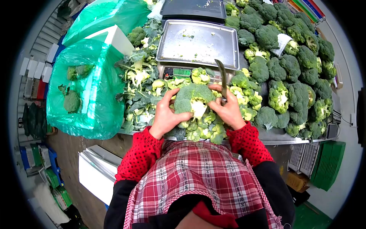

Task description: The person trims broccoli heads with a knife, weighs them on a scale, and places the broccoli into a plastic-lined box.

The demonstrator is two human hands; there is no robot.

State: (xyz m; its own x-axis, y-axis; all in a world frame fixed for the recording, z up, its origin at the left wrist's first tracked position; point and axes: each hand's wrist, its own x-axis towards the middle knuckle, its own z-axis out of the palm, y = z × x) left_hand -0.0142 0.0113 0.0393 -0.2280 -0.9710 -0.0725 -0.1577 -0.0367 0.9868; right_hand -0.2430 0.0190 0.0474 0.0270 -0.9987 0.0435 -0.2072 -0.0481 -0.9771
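A green broccoli head (190, 97) with a pale cut side is held in front of me at the table's near edge. My left hand (166, 114) is closed around its left side, thumb on the cut face. My right hand (229, 110) grips a knife (222, 76) whose curved dark blade points up and away; its thumb and fingers also touch the broccoli's right side. Cut broccoli florets (198, 131) lie below and around the hands. Just behind is a weighing scale with a green lit display (182, 71), partly hidden by florets.
A steel scale pan (198, 42) holds small scraps. Many broccoli heads (289, 68) are piled at right. Leaves and stalk trimmings (139, 82) are heaped at left, beside a green-bag-lined box (85, 122) holding several broccoli pieces. Green crates (328, 166) stand below right.
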